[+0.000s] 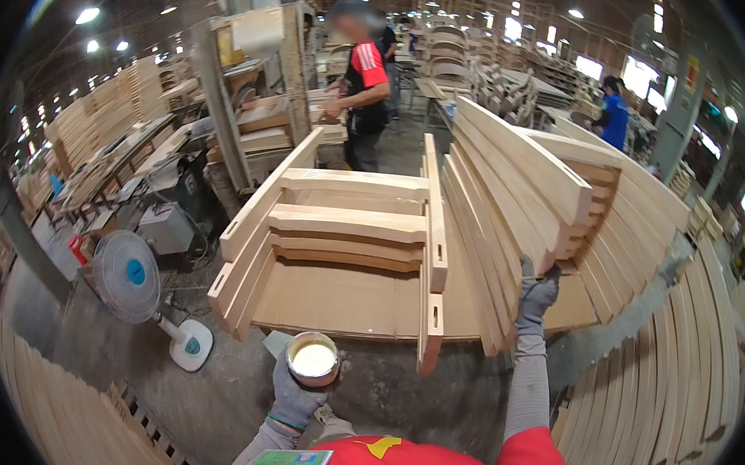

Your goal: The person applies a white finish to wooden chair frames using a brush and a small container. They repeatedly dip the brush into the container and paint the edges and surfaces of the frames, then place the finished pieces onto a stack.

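Note:
My left hand [296, 395], in a grey glove, is closed round a small round can [313, 370] of creamy white liquid. A flat pale piece [277, 344] shows beside that hand. My right hand [535, 297], gloved in grey, reaches up to the lower ends of the stacked wooden frames [519, 166]. Its fingers are curled, and a thin stick-like piece shows there; what they grip is hard to make out. Between and beyond my hands, wooden frames with curved crosspieces [350, 225] lie stacked on a brown cardboard-covered table [338, 302].
A standing fan [127, 276] is on the floor at the left. Long wooden pieces are stacked at the lower left [84, 425] and lower right [659, 377]. Across the table a person in a red and black shirt [360, 82] works; another in blue [613, 121] is farther right.

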`<state>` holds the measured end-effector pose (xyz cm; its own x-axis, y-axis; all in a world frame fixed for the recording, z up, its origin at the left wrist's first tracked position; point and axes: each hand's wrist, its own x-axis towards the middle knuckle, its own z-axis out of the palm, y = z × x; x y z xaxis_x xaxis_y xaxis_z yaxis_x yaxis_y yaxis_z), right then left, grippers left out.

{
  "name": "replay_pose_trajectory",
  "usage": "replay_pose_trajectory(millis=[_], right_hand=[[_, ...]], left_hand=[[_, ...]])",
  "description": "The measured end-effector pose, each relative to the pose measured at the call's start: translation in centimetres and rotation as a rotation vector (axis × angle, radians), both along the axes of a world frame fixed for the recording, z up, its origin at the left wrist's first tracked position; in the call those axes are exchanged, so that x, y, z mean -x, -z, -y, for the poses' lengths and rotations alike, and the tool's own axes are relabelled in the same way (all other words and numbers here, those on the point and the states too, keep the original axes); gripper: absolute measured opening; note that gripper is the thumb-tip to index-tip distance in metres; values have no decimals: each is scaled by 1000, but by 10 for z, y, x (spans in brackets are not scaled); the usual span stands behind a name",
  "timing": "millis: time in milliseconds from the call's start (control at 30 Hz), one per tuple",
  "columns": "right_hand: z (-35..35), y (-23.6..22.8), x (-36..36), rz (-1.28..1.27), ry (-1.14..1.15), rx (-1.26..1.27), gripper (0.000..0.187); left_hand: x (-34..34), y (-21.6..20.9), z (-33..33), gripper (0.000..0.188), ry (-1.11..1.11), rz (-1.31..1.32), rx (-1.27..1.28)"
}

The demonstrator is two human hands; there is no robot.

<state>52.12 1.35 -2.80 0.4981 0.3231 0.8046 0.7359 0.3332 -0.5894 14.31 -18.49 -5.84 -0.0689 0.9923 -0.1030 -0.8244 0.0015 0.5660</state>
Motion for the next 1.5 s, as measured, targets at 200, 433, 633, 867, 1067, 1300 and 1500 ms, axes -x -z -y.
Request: replay_pose_trajectory(millis=[200, 433, 633, 867, 1067, 1300, 1500], right_hand=[[0, 2, 6, -44, -15, -2, 49], [5, -3, 7, -29, 74, 87, 52], [7, -2, 7, -88, 40, 172, 55], [8, -4, 6, -95, 0, 171, 53], [10, -6, 6, -61, 18, 159, 52], [11, -6, 5, -79, 78, 266, 58], [9, -6, 9, -90, 34, 262, 61]], left_hand=[[1, -7, -3, 42, 104, 341, 47], [4, 7, -4, 44, 115, 273, 157], [5, 13, 0, 45, 79, -44, -56], [9, 23, 1, 46, 103, 231, 23], [3, 14, 10, 44, 101, 26, -72], [3, 15, 14, 42, 71, -95, -121], [19, 47, 10, 39, 78, 37, -161]])
